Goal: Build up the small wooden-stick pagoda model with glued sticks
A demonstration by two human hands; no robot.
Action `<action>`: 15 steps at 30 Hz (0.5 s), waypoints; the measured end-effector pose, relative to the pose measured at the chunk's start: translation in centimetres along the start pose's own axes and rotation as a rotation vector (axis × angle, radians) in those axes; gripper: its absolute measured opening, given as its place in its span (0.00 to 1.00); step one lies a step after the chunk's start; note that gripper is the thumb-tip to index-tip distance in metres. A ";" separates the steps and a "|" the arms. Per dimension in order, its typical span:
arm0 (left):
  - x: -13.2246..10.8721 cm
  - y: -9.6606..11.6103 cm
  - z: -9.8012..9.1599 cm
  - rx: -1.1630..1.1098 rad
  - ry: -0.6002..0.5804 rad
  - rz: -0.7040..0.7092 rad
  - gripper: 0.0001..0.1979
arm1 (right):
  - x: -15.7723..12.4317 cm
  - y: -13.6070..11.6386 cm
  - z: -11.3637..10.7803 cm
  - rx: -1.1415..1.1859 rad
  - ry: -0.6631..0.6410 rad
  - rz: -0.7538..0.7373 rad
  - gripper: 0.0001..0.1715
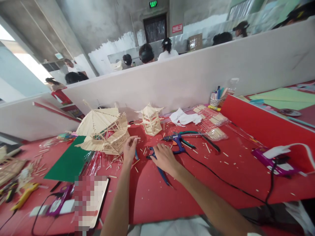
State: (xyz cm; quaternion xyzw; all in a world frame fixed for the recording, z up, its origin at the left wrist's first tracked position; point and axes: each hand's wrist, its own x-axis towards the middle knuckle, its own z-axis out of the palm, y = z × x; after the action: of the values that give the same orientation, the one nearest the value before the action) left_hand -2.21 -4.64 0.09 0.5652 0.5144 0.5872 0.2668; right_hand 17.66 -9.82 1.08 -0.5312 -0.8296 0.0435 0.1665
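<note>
My left hand [130,149] pinches a short wooden stick [138,138] between thumb and fingertips, beside the large stick-built pavilion model [105,131]. Low over the table, my right hand [164,158] has its fingers curled on a pair of blue-handled pliers [162,175]; the hand hides their middle. A smaller pavilion model [150,121] stands upright just beyond both hands. To the right of it lies a blue hot glue gun [178,141], its nozzle pointing left and its cord running right. Green-handled pliers [189,142] lie against the gun.
Stick scraps litter the red table [152,203]. Bagged stick bundles [213,123], a white cloth [184,117] and a pen cup [215,100] sit at the back right. A green sheet [66,160], a power strip [273,160] and a white partition [172,78] surround the workspace. People sit beyond.
</note>
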 end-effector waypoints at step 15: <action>0.5 1.4 1.2 -0.056 -0.067 0.043 0.11 | 11.2 0.6 -4.5 0.255 -0.034 -0.350 0.10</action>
State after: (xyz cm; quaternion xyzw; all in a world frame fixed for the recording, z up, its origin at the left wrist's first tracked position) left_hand -0.85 -4.30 1.34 0.5877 0.4762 0.5879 0.2868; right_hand 15.32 0.00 7.73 -0.3529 -0.8996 0.1276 0.2235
